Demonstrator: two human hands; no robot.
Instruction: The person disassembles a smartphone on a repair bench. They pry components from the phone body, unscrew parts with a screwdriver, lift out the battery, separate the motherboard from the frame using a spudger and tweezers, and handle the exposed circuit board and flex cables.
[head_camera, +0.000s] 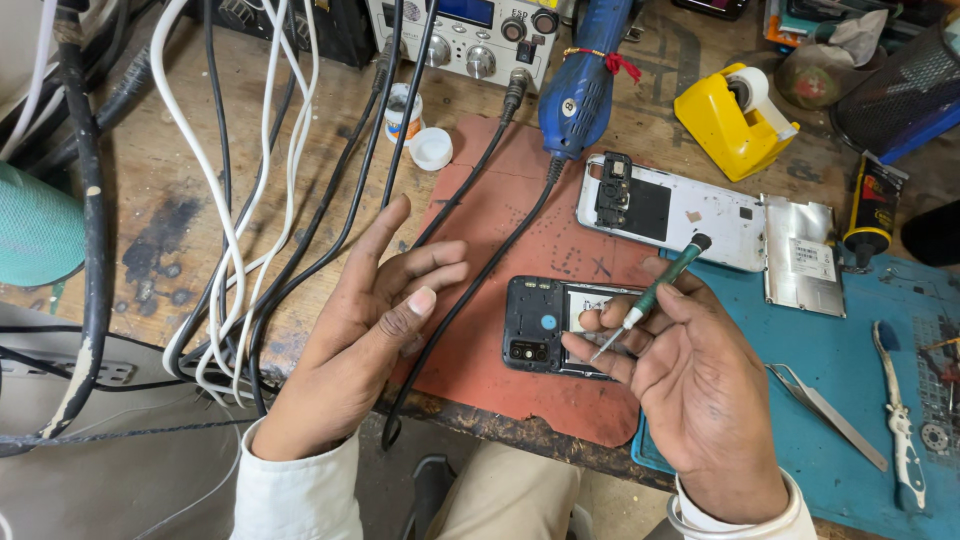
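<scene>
**Screwdriver poised over the opened phone**

Your wooden tabletop (160, 190) carries a red work mat (500, 380) at centre and a blue mat (850, 380) at 4 o'clock. The opened black phone (545, 325) lies on the red mat, its silver rear cover (690, 215) just beyond at 1 o'clock. Your left hand (365, 320) hovers at 9 o'clock of the phone, fingers spread, holding nothing. Your right hand (680, 360) pinches a green-handled screwdriver (655, 290), tip down over the phone. Tweezers (830, 415) lie at 4 o'clock.

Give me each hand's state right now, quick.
Left hand: open, fingers spread, holding nothing, beside the opened phone.
Right hand: closed on a small green-handled screwdriver, its tip over the phone.
</scene>
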